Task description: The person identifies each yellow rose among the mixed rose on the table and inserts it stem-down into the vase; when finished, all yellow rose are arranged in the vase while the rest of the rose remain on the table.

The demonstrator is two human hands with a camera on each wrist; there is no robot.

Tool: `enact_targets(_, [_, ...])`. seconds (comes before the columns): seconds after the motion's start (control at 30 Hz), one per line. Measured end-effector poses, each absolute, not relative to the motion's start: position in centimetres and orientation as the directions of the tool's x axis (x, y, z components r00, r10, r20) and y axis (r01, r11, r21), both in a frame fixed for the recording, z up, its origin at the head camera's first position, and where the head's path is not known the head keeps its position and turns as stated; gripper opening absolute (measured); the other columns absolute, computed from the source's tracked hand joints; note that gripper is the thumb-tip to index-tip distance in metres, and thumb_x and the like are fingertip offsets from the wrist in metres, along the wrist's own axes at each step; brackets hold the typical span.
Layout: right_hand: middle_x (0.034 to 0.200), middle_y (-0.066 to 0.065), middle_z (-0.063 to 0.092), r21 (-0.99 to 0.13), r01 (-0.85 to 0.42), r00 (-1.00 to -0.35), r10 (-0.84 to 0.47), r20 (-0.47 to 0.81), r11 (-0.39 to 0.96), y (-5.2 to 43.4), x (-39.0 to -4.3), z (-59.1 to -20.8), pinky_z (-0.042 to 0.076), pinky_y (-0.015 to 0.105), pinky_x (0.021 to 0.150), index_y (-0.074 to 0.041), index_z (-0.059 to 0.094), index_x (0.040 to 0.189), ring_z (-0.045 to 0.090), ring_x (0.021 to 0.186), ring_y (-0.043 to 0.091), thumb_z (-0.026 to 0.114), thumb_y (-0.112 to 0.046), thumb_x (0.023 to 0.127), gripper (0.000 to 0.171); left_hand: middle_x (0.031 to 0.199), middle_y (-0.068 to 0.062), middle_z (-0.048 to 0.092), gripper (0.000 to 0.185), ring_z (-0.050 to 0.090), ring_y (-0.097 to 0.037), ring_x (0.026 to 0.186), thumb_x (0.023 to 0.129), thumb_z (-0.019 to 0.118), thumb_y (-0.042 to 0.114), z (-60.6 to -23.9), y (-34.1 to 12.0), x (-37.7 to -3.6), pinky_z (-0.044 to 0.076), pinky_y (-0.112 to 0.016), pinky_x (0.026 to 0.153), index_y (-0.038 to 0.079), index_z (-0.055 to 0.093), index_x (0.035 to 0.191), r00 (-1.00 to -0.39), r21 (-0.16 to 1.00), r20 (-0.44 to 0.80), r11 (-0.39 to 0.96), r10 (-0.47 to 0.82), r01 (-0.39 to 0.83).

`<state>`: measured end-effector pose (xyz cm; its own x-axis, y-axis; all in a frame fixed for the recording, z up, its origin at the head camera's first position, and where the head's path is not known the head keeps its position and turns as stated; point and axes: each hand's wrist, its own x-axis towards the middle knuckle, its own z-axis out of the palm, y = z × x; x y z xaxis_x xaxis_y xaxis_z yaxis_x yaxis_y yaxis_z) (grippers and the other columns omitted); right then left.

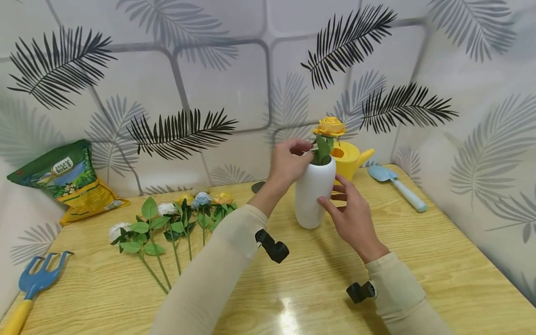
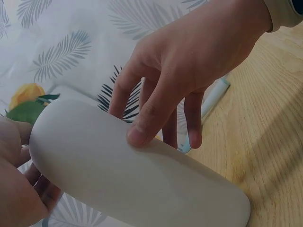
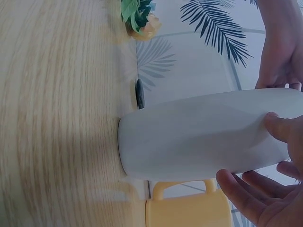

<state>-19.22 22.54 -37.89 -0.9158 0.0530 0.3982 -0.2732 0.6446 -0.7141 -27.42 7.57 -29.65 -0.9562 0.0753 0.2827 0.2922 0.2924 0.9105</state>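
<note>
A white vase [image 1: 311,197] stands upright on the table, with a yellow rose [image 1: 330,126] rising from its mouth. My left hand [image 1: 290,160] is at the rim, its fingers bent and pinching the rose by its leafy stem; the fingertips are partly hidden. On the vase's right side, my right hand [image 1: 352,218] grips the wall with the thumb in front and the fingers around the far side. The right wrist view shows that thumb on the white vase [image 3: 203,137], and the base meets the tabletop. The stem's lower part is hidden inside.
Behind the vase is a yellow watering can [image 1: 349,158]. A light blue trowel [image 1: 398,188] lies to the right. Several artificial roses [image 1: 167,223] lie on the left, near a green and yellow bag [image 1: 79,179]. A blue hand fork [image 1: 39,279] lies at the left edge.
</note>
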Motion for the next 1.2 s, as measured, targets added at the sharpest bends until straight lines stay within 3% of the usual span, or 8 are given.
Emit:
enact_targets(0.3, [0.137, 0.021, 0.058, -0.714, -0.262, -0.924, 0.045, 0.38, 0.65, 22.4, -19.2, -37.7, 0.059, 0.051, 0.086, -0.006, 0.034, 0.154, 0.063, 0.119, 0.039, 0.069, -0.024, 0.097, 0.069, 0.103, -0.008, 0.073, 0.019, 0.065, -0.02, 0.097, 0.091, 0.07, 0.011, -29.8, 6.1, -27.3, 0.055, -0.027, 0.083, 0.004, 0.076, 0.107, -0.94, 0.905, 0.316, 0.256, 0.128, 0.339])
enact_targets(0.57, [0.136, 0.022, 0.059, -0.71, -0.281, -0.914, 0.045, 0.403, 0.646, 22.4, -19.3, -37.7, 0.06, 0.052, 0.083, -0.005, 0.036, 0.153, 0.065, 0.117, 0.039, 0.07, -0.021, 0.095, 0.069, 0.106, -0.013, 0.073, 0.017, 0.066, -0.023, 0.096, 0.094, 0.07, 0.013, -30.2, 2.8, -26.7, 0.056, -0.033, 0.086, 0.003, 0.075, 0.107, -0.917, 0.902, 0.374, 0.176, 0.14, 0.395])
enact_targets(0.73, [0.135, 0.022, 0.06, -0.702, -0.296, -0.905, 0.044, 0.423, 0.648, 22.6, -19.3, -37.8, 0.06, 0.052, 0.082, -0.005, 0.037, 0.152, 0.065, 0.116, 0.039, 0.071, -0.021, 0.095, 0.068, 0.107, -0.013, 0.072, 0.019, 0.064, -0.016, 0.089, 0.095, 0.068, 0.013, -31.1, 0.3, -25.8, 0.058, -0.031, 0.077, 0.004, 0.073, 0.11, -0.932, 0.923, 0.333, 0.155, 0.142, 0.354])
enact_targets(0.83, [0.134, 0.023, 0.06, -0.696, -0.302, -0.9, 0.046, 0.433, 0.651, 22.7, -19.2, -37.8, 0.06, 0.052, 0.082, -0.004, 0.037, 0.152, 0.065, 0.116, 0.04, 0.071, -0.02, 0.095, 0.068, 0.108, -0.012, 0.07, 0.02, 0.064, -0.019, 0.092, 0.096, 0.067, 0.015, -31.8, -1.2, -25.2, 0.056, -0.027, 0.077, 0.005, 0.072, 0.113, -0.941, 0.925, 0.303, 0.19, 0.149, 0.328])
enact_targets(0.97, [0.134, 0.023, 0.06, -0.696, -0.299, -0.901, 0.047, 0.431, 0.653, 22.6, -19.2, -37.8, 0.06, 0.052, 0.082, -0.004, 0.037, 0.152, 0.065, 0.116, 0.04, 0.071, -0.019, 0.095, 0.068, 0.11, -0.011, 0.07, 0.02, 0.064, -0.025, 0.1, 0.098, 0.066, 0.016, -33.1, -3.4, -24.4, 0.055, -0.033, 0.083, 0.007, 0.072, 0.114, -0.954, 0.91, 0.268, 0.288, 0.136, 0.296])
enact_targets(1.2, [0.133, 0.023, 0.06, -0.696, -0.307, -0.899, 0.043, 0.437, 0.649, 22.5, -19.3, -37.8, 0.06, 0.052, 0.082, -0.003, 0.037, 0.152, 0.066, 0.115, 0.04, 0.072, -0.019, 0.095, 0.068, 0.105, -0.013, 0.069, 0.021, 0.063, -0.026, 0.096, 0.096, 0.064, 0.013, -36.1, -7.2, -22.9, 0.053, -0.039, 0.083, 0.005, 0.071, 0.114, -0.977, 0.854, 0.187, 0.476, 0.099, 0.212])
